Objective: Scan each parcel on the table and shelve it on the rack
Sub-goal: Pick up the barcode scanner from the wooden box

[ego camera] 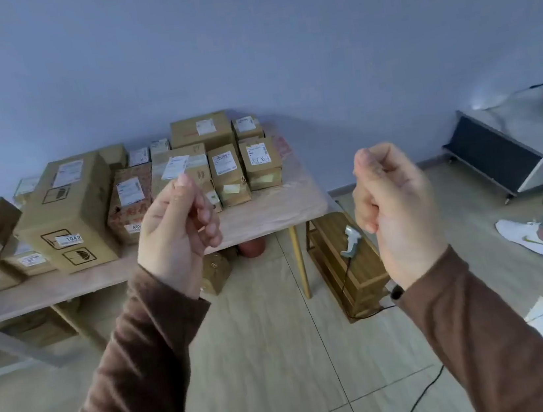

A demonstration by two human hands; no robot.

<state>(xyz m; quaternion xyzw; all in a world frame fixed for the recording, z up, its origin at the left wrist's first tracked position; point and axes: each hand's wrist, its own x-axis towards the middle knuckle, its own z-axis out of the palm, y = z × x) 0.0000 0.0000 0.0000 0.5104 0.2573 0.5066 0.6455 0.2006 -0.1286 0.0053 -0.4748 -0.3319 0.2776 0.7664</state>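
Parcels (pixel 67 212) in brown cardboard, most bearing white labels, crowd the pale wooden table (pixel 264 213) at centre left of the frame. Both hands are raised in front of it, sleeves brown. The left hand (pixel 177 232) has its fingers curled, thumb up, its grip narrow and holding nothing. The right hand (pixel 398 209) is closed into a loose fist, also holding nothing. A grey scanner (pixel 351 242) lies on a low wooden stand (pixel 350 264) right of the table, its cable trailing across the tiled floor (pixel 283 359).
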